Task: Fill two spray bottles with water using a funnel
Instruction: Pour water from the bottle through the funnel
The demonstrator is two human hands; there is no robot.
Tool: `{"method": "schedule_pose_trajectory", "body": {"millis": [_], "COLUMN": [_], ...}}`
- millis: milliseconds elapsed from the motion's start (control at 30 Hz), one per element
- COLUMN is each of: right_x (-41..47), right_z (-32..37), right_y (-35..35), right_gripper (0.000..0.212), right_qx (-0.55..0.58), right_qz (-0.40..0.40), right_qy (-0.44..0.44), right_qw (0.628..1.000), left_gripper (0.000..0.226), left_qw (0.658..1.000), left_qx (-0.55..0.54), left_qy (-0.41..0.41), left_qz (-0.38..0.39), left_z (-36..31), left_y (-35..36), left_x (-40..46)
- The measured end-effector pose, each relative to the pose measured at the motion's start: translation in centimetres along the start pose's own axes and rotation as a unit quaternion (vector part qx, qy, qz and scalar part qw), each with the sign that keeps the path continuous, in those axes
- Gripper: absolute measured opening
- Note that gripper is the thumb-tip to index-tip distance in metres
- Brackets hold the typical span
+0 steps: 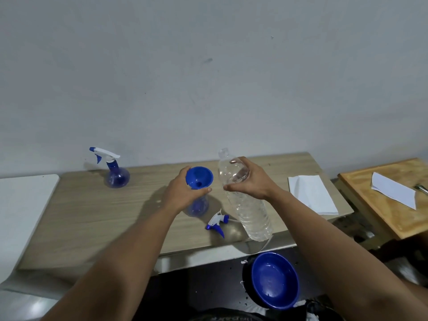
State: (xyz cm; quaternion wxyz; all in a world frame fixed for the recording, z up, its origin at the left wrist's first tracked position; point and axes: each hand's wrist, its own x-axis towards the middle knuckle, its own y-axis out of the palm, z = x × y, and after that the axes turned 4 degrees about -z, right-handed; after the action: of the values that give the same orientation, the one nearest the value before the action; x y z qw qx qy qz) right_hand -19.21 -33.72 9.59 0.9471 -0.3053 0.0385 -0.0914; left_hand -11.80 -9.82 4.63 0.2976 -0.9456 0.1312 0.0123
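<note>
Two hands are at work over the worktop [97, 218], close together. The left hand [183, 193] curls its fingers [203, 190] round the neck where a blue funnel [199, 177] sits in the mouth of an open spray bottle [196, 208]; the round blue body stands upright just below and toward me from that hand. The right hand [251, 179] wraps round the upper part of a clear water bottle [245, 200], thumb in front, the other fingers curled round the far side.

The move to come, as I judge it, turns on one relation: the water bottle's uncapped mouth lies up and a little left of the right fingers, and the funnel's bowl lies just left of that mouth and lower. The bottle's long axis runs nearly upright, leaning its top away from me, base at the worktop's near edge. Tipping the top leftward would bring the mouth over the funnel; the right hand is the one to do it, the left only steadying.

Below the left fingers, toward me, a loose sprayer head [216, 223] lies on its side. Well off to the left stands the second spray bottle [115, 173], its trigger top on. A blue bowl [274, 280] sits below the worktop's edge.

No brand, label or writing is readable on anything.
</note>
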Motion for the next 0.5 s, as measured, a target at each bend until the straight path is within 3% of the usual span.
{"method": "schedule_pose_trajectory", "body": {"millis": [200, 500], "right_x": [0.0, 1.1], "right_z": [-0.2, 0.1], "right_y": [0.1, 0.2], "right_gripper": [0.073, 0.075], "right_qx": [-0.084, -0.163], "right_qz": [0.068, 0.128], "right_qy": [0.022, 0.032], "right_qw": [0.994, 0.978], "left_gripper": [0.077, 0.078], "left_qw": [0.999, 0.999], "left_qx": [0.007, 0.006], "left_qy": [0.015, 0.011], "left_qz": [-0.040, -0.029], "left_z": [-0.6, -0.2], "left_y": [0.5, 0.2], "left_x": [-0.1, 0.5]}}
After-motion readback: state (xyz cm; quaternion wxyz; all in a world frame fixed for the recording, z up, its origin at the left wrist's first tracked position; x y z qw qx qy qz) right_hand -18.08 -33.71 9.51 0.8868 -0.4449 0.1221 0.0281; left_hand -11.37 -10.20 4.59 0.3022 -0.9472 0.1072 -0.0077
